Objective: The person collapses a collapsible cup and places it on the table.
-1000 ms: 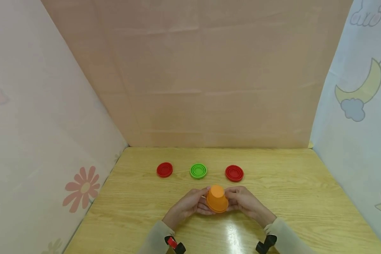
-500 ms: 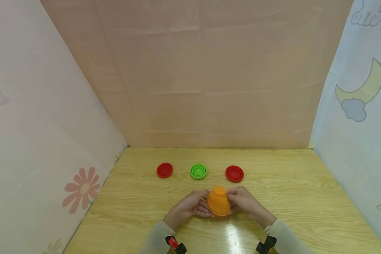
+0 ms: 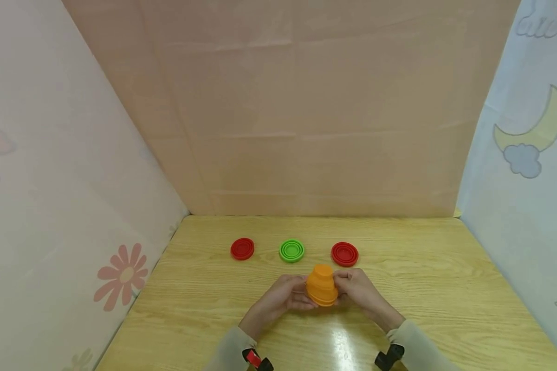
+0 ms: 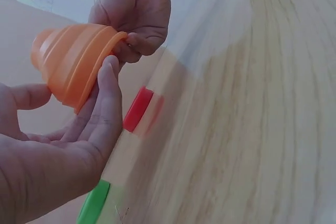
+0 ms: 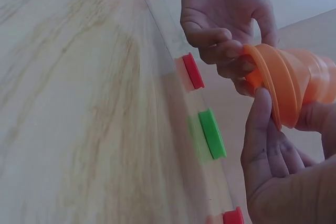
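An orange collapsible cup [image 3: 322,286] is drawn out into stepped rings, its narrow end up and its wide rim down. Both hands hold it above the table. My left hand [image 3: 285,298] grips its left side, the thumb on the wall and the fingers under the rim, as the left wrist view shows with the cup [image 4: 79,64] and that hand [image 4: 63,166]. From the other side my right hand [image 3: 359,293] pinches it; in the right wrist view that hand's [image 5: 289,177] fingertips reach the rim of the cup [image 5: 286,82]. The cup's inside is mostly hidden.
Behind the hands, a flat red collapsed cup [image 3: 242,249], a green one [image 3: 291,251] and another red one [image 3: 345,254] lie in a row on the wooden table [image 3: 204,288]. Printed sheets [image 3: 74,154] stand at both sides, with a brown backdrop [image 3: 297,113] behind.
The orange cup has tipped so that more of its stepped side shows; it dipped slightly, then rose. Both hands kept hold of it. The collapsed cups stayed in place.
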`<state>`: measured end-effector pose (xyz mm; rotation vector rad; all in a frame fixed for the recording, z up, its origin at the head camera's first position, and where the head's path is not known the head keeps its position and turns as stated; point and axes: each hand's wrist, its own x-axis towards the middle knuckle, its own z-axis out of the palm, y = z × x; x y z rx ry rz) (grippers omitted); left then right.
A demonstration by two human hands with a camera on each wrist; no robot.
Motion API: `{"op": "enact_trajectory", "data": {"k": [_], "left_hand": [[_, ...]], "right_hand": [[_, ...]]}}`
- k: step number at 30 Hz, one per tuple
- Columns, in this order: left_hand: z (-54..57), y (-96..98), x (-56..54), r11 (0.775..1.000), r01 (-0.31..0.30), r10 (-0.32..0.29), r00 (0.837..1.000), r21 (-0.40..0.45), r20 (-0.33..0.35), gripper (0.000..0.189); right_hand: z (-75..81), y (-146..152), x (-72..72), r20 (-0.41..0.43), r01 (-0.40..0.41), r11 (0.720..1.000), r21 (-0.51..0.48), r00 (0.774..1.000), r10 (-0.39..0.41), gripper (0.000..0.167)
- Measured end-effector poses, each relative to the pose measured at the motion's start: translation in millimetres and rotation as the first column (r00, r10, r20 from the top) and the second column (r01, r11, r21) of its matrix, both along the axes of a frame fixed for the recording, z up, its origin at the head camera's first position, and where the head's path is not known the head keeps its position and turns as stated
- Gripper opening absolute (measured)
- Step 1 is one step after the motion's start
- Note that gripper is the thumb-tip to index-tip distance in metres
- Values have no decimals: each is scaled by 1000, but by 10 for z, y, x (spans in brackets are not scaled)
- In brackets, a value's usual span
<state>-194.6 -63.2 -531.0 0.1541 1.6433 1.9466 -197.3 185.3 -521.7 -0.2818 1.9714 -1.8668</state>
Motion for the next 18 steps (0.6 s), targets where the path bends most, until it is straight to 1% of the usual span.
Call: {"op": "enact_trajectory", "data": {"k": [3, 5, 7, 8, 11, 12, 14, 15, 18], "left_hand": [[4, 16, 3, 1000, -11, 11, 1000, 24, -9, 37], [8, 37, 2, 1000, -30, 30, 999, -4, -39, 33], [14, 58, 0, 997, -62, 57, 995, -56, -78, 31], [15, 65, -2, 992, -81, 70, 991, -93, -110, 30], [27, 82, -14, 969, -145, 109, 977, -198, -184, 31], [31, 83, -19, 961, -161, 116, 972, -223, -203, 31], [29, 88, -20, 948, -184, 125, 966, -259, -228, 31], [27, 89, -21, 944, -190, 127, 964, -269, -234, 31], [16, 105, -30, 938, -201, 130, 959, -283, -251, 32]], "right_hand": [[1, 7, -15, -6, -11, 1000, 2, 1000, 11, 35], [-8, 23, -35, 20, -34, 999, -21, 999, 34, 33], [-31, 46, -61, 77, -68, 994, -83, 994, 75, 29], [-43, 59, -74, 110, -89, 988, -127, 989, 103, 27], [-71, 102, -110, 178, -151, 957, -246, 964, 198, 25], [-76, 113, -119, 182, -172, 947, -272, 957, 226, 26], [-88, 129, -118, 175, -201, 935, -292, 950, 259, 32], [-92, 133, -117, 169, -207, 935, -289, 950, 263, 36], [-97, 140, -109, 169, -194, 943, -271, 955, 245, 45]]}}
